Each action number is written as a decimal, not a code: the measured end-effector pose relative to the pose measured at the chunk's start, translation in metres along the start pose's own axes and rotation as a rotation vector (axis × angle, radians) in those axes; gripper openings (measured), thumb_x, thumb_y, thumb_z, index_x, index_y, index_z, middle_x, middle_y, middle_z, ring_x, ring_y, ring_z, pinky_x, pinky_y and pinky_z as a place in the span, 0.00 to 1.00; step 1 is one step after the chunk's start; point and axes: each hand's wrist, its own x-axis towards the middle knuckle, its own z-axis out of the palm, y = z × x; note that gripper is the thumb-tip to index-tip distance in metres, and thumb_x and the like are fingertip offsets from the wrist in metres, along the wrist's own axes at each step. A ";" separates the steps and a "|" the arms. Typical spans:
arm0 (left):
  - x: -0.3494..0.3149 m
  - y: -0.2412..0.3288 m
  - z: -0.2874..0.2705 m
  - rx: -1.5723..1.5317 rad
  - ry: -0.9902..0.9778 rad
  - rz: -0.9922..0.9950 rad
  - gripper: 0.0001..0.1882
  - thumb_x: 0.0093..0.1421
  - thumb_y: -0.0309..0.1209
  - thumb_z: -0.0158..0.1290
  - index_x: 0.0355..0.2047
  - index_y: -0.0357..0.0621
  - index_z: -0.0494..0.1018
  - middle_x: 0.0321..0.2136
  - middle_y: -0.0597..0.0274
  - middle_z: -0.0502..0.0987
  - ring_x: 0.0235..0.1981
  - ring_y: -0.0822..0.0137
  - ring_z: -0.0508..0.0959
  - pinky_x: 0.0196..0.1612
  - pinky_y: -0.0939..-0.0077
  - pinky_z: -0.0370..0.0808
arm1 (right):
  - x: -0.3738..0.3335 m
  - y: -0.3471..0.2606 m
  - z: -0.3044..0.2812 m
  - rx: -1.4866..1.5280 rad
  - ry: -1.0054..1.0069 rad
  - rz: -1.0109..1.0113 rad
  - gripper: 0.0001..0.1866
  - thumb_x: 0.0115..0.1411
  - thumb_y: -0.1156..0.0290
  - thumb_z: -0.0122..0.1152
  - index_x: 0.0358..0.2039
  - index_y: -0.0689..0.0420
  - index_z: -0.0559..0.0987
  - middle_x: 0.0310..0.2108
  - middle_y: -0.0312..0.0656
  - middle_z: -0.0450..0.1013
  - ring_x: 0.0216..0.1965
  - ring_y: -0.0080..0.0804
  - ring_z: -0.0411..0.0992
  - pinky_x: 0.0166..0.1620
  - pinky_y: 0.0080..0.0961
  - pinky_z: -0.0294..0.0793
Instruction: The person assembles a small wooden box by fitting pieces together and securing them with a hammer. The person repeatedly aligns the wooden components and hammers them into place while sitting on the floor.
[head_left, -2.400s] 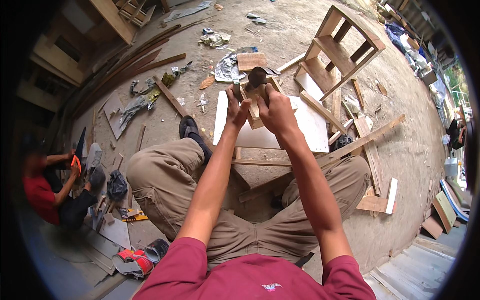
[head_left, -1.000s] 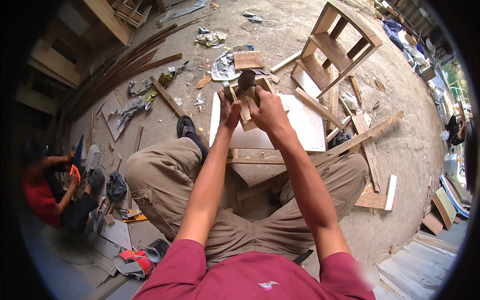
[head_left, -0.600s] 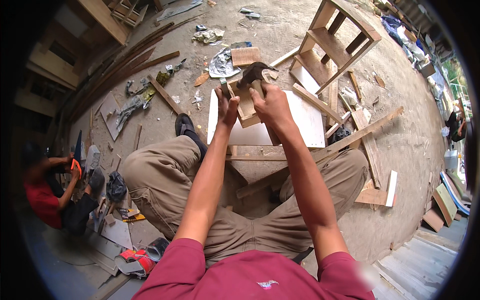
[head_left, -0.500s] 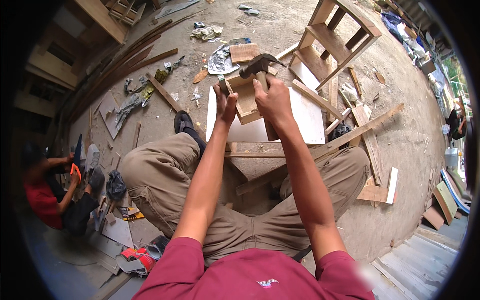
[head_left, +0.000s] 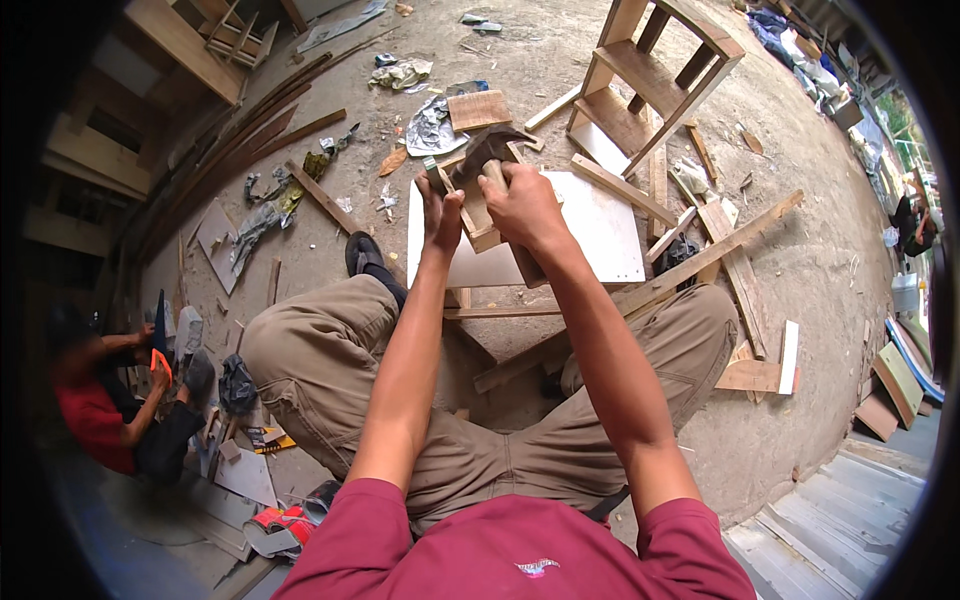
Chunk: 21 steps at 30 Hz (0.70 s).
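Note:
My right hand (head_left: 527,207) is wrapped round the handle of a claw hammer (head_left: 488,152), whose dark head is over the left side of a small open wooden box (head_left: 486,239). That box is gripped along its left wall by my left hand (head_left: 440,214), with the thumb on the inner side. My right hand and the hammer hide much of the box. Whether the hammer head touches the wood, I cannot tell. Beneath the box lies a white board (head_left: 605,235), low in front of my knees.
A wooden stool-like frame (head_left: 650,75) stands at the far right. Long wood strips (head_left: 735,240) lie by my right knee, and scraps and crumpled plastic (head_left: 432,128) litter the ground. At left, another person (head_left: 95,400) sits holding an orange-handled saw (head_left: 160,362).
The hammer head has moved left and slightly down, closer to the box's left wall. My right hand has moved left with it, while my left hand keeps its grip.

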 end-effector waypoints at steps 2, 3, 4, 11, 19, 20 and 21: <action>0.002 -0.003 -0.002 0.025 -0.012 -0.010 0.30 0.54 0.42 0.49 0.54 0.36 0.63 0.47 0.53 0.61 0.51 0.57 0.63 0.61 0.65 0.58 | -0.003 -0.008 -0.005 0.065 0.096 -0.025 0.16 0.62 0.63 0.60 0.36 0.67 0.81 0.28 0.65 0.77 0.34 0.61 0.79 0.42 0.45 0.79; 0.003 0.000 0.004 0.004 -0.038 -0.041 0.33 0.54 0.44 0.49 0.56 0.37 0.62 0.48 0.52 0.61 0.53 0.56 0.63 0.62 0.63 0.58 | -0.004 0.000 -0.002 0.003 0.102 -0.046 0.17 0.62 0.63 0.60 0.37 0.68 0.81 0.29 0.65 0.77 0.35 0.62 0.79 0.43 0.46 0.79; 0.002 0.000 0.007 -0.010 -0.059 -0.072 0.35 0.53 0.46 0.50 0.57 0.37 0.61 0.50 0.51 0.61 0.55 0.54 0.64 0.64 0.61 0.57 | -0.004 0.005 0.007 -0.054 0.102 -0.072 0.17 0.62 0.63 0.60 0.37 0.68 0.81 0.30 0.66 0.77 0.35 0.62 0.79 0.43 0.46 0.79; 0.001 -0.024 -0.002 -0.054 -0.011 -0.013 0.33 0.53 0.47 0.47 0.54 0.35 0.65 0.48 0.48 0.60 0.55 0.49 0.62 0.64 0.58 0.55 | 0.001 -0.016 -0.011 -0.065 0.065 -0.192 0.16 0.63 0.65 0.59 0.38 0.70 0.78 0.32 0.68 0.77 0.38 0.65 0.78 0.42 0.49 0.78; 0.000 -0.005 0.003 -0.019 -0.074 0.003 0.32 0.55 0.44 0.48 0.56 0.36 0.63 0.50 0.49 0.61 0.54 0.51 0.64 0.63 0.61 0.58 | -0.005 0.005 -0.006 -0.114 0.099 -0.253 0.13 0.64 0.68 0.58 0.40 0.68 0.77 0.32 0.67 0.77 0.38 0.65 0.78 0.42 0.50 0.78; -0.001 -0.007 -0.001 -0.012 -0.051 0.003 0.32 0.55 0.44 0.48 0.56 0.36 0.63 0.50 0.49 0.61 0.54 0.51 0.64 0.63 0.61 0.58 | -0.005 0.000 -0.010 -0.087 0.120 -0.256 0.13 0.64 0.68 0.58 0.41 0.68 0.77 0.33 0.68 0.77 0.38 0.65 0.78 0.42 0.50 0.78; -0.006 -0.003 0.001 -0.011 -0.037 -0.007 0.32 0.55 0.44 0.48 0.55 0.36 0.63 0.50 0.49 0.61 0.54 0.51 0.65 0.63 0.61 0.58 | -0.006 -0.003 -0.012 -0.058 0.144 -0.219 0.13 0.64 0.68 0.58 0.41 0.68 0.77 0.33 0.68 0.77 0.39 0.65 0.78 0.42 0.50 0.78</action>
